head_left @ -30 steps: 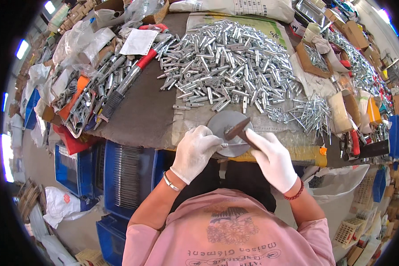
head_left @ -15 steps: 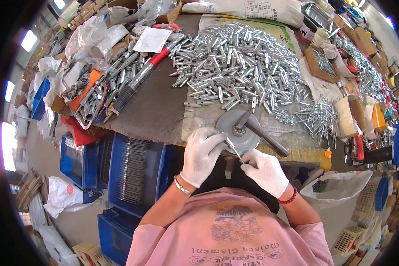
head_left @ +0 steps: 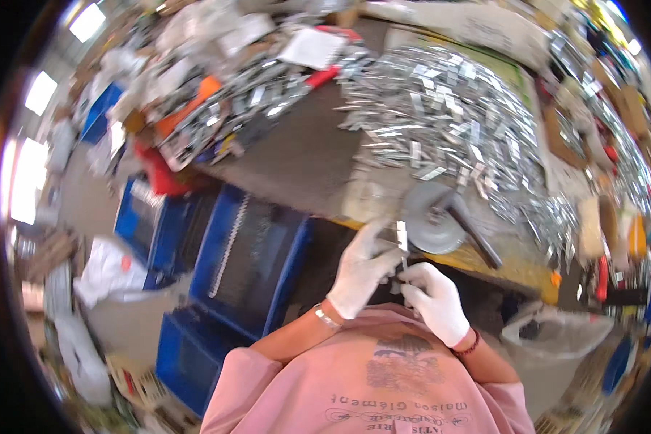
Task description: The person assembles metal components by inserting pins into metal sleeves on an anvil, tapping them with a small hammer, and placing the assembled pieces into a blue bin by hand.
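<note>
Just in front of my chest, my gloved left hand (head_left: 365, 269) grips a short, shiny metal tube (head_left: 402, 236) that stands nearly upright at its fingertips. Below the tube, a thin metal rod (head_left: 405, 265) runs down to the pinched fingers of my gloved right hand (head_left: 437, 304). Whether the rod sits inside the tube is too blurred to tell. Beyond the hands, a round grey metal plate (head_left: 432, 230) lies at the bench edge, with a hammer (head_left: 476, 233) across it. Farther back spreads a large heap of similar metal tubes (head_left: 441, 108).
Thin metal pins (head_left: 557, 224) lie in a pile right of the plate. Blue bins (head_left: 249, 253) stand low at the left, one with rows of metal rods. Tools and metal parts (head_left: 246, 101) clutter the bench's left side. A white sack (head_left: 553, 333) sits low at the right.
The whole view has swung and blurred, so the bench appears shifted right and downward. Both hands have drawn nearer my body and away from the plate, and the tube now points more upright.
</note>
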Motion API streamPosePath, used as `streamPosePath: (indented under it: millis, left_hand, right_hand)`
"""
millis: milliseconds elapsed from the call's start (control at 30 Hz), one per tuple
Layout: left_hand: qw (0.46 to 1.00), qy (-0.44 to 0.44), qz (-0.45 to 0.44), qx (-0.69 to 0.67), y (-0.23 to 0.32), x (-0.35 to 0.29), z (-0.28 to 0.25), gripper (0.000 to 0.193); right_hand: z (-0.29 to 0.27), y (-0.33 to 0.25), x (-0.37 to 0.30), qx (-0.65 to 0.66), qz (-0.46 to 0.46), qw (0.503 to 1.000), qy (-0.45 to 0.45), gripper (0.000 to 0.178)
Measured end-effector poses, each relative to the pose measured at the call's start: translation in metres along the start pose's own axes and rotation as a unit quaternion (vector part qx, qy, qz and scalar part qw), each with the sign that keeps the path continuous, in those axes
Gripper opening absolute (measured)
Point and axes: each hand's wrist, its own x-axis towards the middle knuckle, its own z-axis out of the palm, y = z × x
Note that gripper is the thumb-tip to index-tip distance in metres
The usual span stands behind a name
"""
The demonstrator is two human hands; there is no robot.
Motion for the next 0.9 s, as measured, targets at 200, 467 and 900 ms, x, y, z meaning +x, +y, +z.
streamPosePath:
  millis: [200,467,900]
  left_hand:
    - [0.995,0.007,0.034,-0.091,0.010,-0.013,-0.026,0.063]
    - [0.963,0.213,0.034,-0.160,-0.036,-0.037,-0.158,0.071]
    - [0.895,0.418,0.029,-0.153,-0.085,0.040,-0.323,0.057]
  right_hand:
    - [0.006,-0.010,0.005,-0.040,-0.033,0.997,-0.062,0.048]
    - [-0.017,-0.017,0.021,-0.019,-0.092,0.996,-0.008,0.055]
    - [-0.059,0.040,0.030,-0.006,-0.212,0.945,0.250,0.037]
